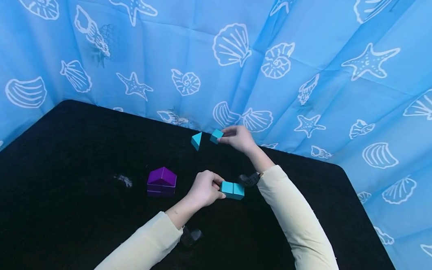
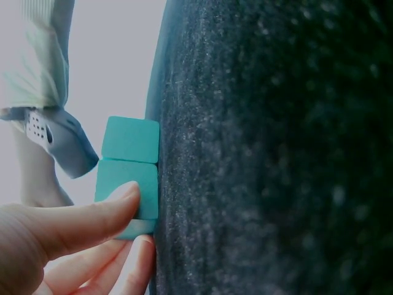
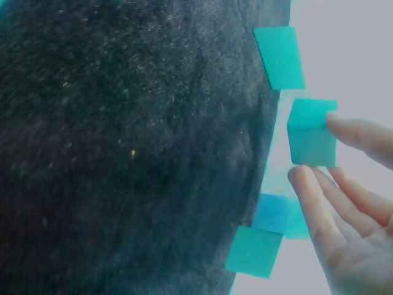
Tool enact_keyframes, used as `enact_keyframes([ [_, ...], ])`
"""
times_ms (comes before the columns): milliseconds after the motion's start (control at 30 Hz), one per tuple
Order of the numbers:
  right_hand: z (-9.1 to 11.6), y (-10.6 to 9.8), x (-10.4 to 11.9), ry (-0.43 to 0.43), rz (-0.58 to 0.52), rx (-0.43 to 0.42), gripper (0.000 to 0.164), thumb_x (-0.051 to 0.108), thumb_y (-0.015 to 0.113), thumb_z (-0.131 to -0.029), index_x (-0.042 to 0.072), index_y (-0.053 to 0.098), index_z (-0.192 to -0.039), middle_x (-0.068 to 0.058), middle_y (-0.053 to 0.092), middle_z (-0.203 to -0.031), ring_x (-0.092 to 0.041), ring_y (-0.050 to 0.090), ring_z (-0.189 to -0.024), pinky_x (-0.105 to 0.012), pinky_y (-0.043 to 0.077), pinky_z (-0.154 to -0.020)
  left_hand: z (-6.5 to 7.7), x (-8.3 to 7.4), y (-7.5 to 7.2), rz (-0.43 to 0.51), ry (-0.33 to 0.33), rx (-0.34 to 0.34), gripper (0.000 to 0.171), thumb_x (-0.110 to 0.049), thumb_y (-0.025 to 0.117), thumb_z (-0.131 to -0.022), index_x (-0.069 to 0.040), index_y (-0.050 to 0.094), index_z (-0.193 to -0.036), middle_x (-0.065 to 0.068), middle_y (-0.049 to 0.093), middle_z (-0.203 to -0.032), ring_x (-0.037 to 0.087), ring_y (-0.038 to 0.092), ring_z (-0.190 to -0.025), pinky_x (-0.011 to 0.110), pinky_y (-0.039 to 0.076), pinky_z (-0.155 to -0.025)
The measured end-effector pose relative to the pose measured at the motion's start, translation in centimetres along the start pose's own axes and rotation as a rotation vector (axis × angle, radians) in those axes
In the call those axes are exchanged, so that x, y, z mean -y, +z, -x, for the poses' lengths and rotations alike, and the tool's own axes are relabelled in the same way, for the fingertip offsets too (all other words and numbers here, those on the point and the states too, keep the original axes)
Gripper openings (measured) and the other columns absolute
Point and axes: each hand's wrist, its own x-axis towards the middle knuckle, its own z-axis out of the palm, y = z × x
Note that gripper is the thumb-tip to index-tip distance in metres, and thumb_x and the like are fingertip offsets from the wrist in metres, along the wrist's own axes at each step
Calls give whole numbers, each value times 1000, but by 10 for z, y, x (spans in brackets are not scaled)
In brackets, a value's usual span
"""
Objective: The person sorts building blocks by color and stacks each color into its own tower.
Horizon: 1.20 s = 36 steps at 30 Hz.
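Observation:
In the head view my left hand (image 1: 205, 188) grips the nearer end of two teal cubes (image 1: 232, 190) set side by side on the black table. The left wrist view shows the thumb and fingertips pinching one teal cube (image 2: 126, 190), with the second cube (image 2: 130, 140) against it. Farther back, my right hand (image 1: 240, 138) pinches another teal cube (image 1: 216, 136) between thumb and fingers. That cube (image 3: 312, 135) appears slightly off the table in the right wrist view. Left of it stands a teal triangular block (image 1: 196, 141), apart from the hand.
A purple block group (image 1: 161, 182) with a peaked top sits left of my left hand. A pale smudge (image 1: 123, 181) marks the black table (image 1: 72, 152) farther left. Behind the table's far edge hangs a blue shell-print curtain (image 1: 198, 60).

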Motion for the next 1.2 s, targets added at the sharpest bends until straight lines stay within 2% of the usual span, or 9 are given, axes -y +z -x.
enact_keyframes([
  [300,21,-8,0,-110,-79,86,39,23,71,-86,6,62,-120,-13,66,-115,-25,64,-108,-41,52,-93,0,1,-1,6,9,11,32,-3,76,-78,-4,69,-109,7,67,-96,17,63,-85,32,54,-77],
  [533,42,-14,-3,-195,-100,128,37,21,70,-88,8,61,-121,-12,66,-115,-24,63,-108,-42,52,-93,1,2,-2,23,9,25,31,-4,76,-79,-4,69,-109,7,67,-96,16,63,-85,32,54,-77],
  [667,54,-18,-4,-210,-116,151,38,21,70,-87,8,61,-122,-12,66,-115,-24,63,-108,-42,52,-92,1,2,-2,19,23,32,32,-4,75,-79,-4,68,-110,7,66,-97,16,62,-84,32,54,-77],
  [900,74,-24,-5,-233,-108,175,38,20,70,-88,8,60,-123,-11,66,-115,-24,64,-108,-41,54,-90,0,3,-1,-13,61,-9,32,-2,78,-76,-1,70,-108,8,68,-95,15,61,-82,30,54,-74],
  [1200,97,-33,-11,-272,-118,195,34,16,70,-87,7,62,-119,-11,67,-111,-23,66,-102,-37,56,-86,0,1,-1,9,31,-4,32,-3,77,-77,-1,70,-108,8,67,-93,15,60,-81,30,54,-74],
])
